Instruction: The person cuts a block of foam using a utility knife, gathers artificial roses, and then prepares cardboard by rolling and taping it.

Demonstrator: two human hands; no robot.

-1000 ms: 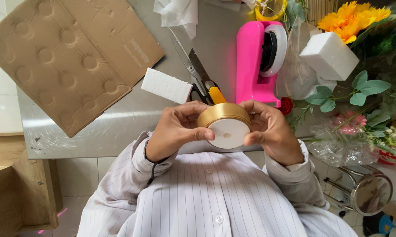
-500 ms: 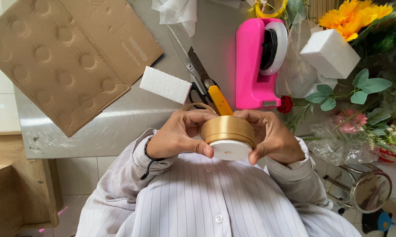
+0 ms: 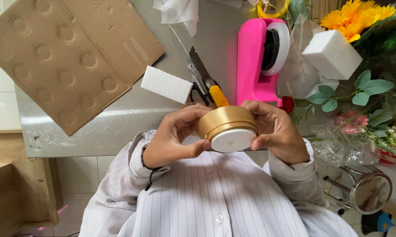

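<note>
Both my hands hold a round gold container (image 3: 224, 122) with white foam filling its open face, which is turned toward me. My left hand (image 3: 173, 138) grips its left side, thumb pressed near the white face. My right hand (image 3: 277, 131) wraps its right side, fingers along the gold rim. The container hovers over the near edge of a metal table (image 3: 119, 118), in front of my striped shirt.
On the table lie a pink tape dispenser (image 3: 257, 61), scissors (image 3: 187, 61), a yellow-handled cutter (image 3: 211, 85), a white foam slab (image 3: 165, 84), a foam block (image 3: 331, 52) and dimpled cardboard (image 3: 62, 52). Artificial flowers (image 3: 356, 17) and leaves crowd the right. A small round mirror (image 3: 371, 193) sits lower right.
The gold container has tipped and turned in my hands, so more of its gold side wall shows. Both hands kept their grip and shifted slightly.
</note>
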